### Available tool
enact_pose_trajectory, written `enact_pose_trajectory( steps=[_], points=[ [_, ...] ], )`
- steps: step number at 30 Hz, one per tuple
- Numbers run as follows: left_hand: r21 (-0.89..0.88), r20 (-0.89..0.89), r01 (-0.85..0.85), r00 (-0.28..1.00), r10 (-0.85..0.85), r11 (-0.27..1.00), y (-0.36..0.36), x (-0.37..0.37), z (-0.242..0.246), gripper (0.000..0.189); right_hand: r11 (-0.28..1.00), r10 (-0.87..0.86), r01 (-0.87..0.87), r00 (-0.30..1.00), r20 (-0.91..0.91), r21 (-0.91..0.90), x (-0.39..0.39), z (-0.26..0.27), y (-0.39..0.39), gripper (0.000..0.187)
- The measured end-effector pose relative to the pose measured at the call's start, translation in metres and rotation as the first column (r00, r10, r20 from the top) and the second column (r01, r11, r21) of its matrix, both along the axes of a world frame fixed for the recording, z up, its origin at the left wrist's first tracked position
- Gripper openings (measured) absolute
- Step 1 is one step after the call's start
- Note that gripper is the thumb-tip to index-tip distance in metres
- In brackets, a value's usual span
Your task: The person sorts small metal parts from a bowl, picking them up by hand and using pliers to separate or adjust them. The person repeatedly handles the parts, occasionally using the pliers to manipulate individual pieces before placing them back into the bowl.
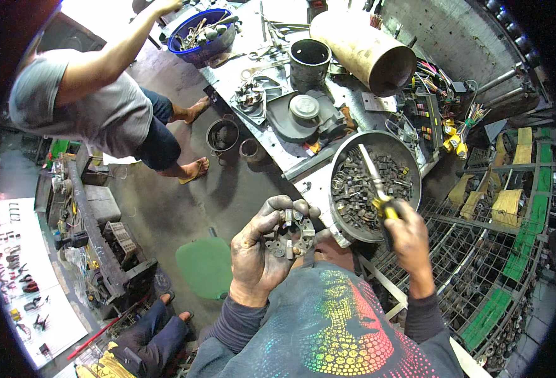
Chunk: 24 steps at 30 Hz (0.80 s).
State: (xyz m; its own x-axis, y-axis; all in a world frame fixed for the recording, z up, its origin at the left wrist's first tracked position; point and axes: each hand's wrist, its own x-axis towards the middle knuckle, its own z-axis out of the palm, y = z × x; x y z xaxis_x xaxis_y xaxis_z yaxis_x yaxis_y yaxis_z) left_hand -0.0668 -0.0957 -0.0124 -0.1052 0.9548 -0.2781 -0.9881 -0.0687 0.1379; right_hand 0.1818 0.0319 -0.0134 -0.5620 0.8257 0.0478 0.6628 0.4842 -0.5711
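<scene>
My left hand (263, 241), dark with grease, holds up a round metal brush-holder plate (289, 248), with a central hole and small blocks around it. The plate is in front of my chest. In my right hand (406, 236) is a screwdriver (371, 165) with a yellow and black handle. Its bright shaft points away over a round metal pan (418, 163), blurred along the handle. Many small dark metal parts (353, 203) fill the pan, and I cannot tell whether the screwdriver's tip touches any of them.
On the metal-topped bench (278, 160) lie a grey housing (301, 113), a dark cylinder (310, 64) and a large pale tube (363, 52). A blue-rimmed tub (202, 38) holds tools. A co-worker (93, 104) stands left. The green stool (205, 267) and wire racks (448, 245) flank me.
</scene>
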Motion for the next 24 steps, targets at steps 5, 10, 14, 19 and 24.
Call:
enact_pose_trajectory(
  steps=[5,10,14,19,24],
  points=[
    [0.004,-0.028,0.01,1.0,-0.01,1.0,-0.002,-0.018,-0.004,0.036,0.427,-0.548,-0.142,0.745,-0.381,-0.893,0.007,0.062,-0.022,0.048],
    [-0.07,-0.354,0.009,0.935,-0.033,0.997,0.004,-0.024,-0.005,0.038,0.924,0.253,-0.208,0.962,0.105,-0.321,-0.024,0.09,-0.045,0.039],
    [-0.075,-0.575,-0.003,0.817,-0.041,0.997,0.007,-0.023,-0.007,0.044,0.921,0.385,-0.381,0.862,0.331,-0.078,-0.028,0.113,-0.046,0.034],
    [-0.103,-0.836,-0.101,0.547,-0.031,0.99,0.007,-0.014,-0.002,0.05,0.876,0.447,-0.476,0.736,0.508,-0.082,-0.029,0.126,-0.035,0.036],
    [-0.135,-0.9,-0.09,0.429,-0.084,0.987,0.009,-0.011,0.007,0.047,0.86,0.495,-0.496,0.751,0.437,-0.121,-0.031,0.13,-0.027,0.032]
  ],
)
